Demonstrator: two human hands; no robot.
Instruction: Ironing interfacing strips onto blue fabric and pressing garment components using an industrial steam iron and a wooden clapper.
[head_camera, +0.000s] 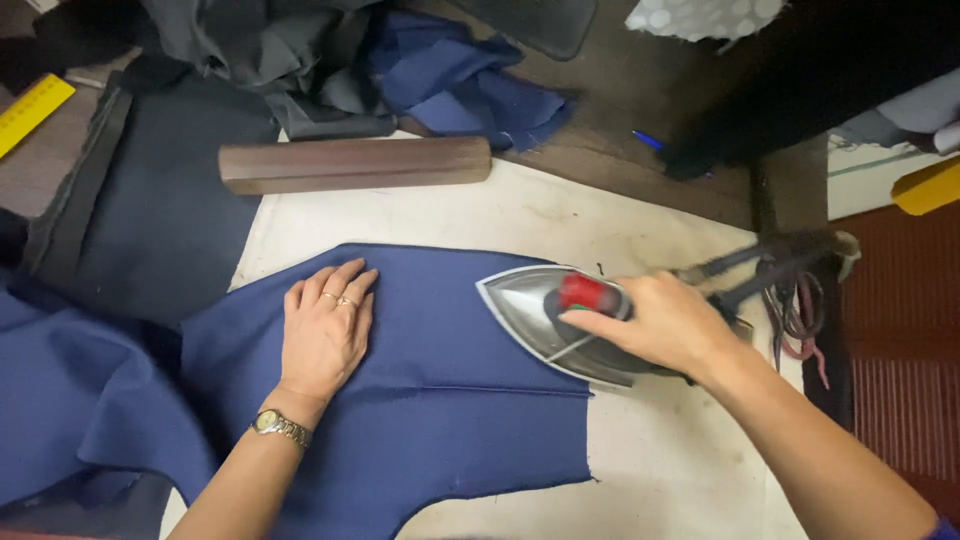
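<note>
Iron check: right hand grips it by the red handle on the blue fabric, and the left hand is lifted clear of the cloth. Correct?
Not quite. The right hand does hold the iron by its red handle on the blue fabric, but the head view shows the left hand pressed flat on the cloth, not lifted clear.

Iron (545, 315): polished metal body, glossy, mirror-like; handle looks red plastic, smooth. Blue cloth (440, 400) under it: woven, matt, raw frayed edges, one stitched seam line. Pressing pad (640, 230) beneath: off-white cloth, matt, stained and scorched. Wooden block (355, 165) on far side: dark wood, smooth, dull sheen. Grey fabric (150, 200) at left: matt, flat weave. Table (640, 90) far right: dark wood, worn. Watch (280, 427) on left wrist: shiny metal band. Ruler (30, 110) far left: yellow, smooth, looks plastic.
</note>
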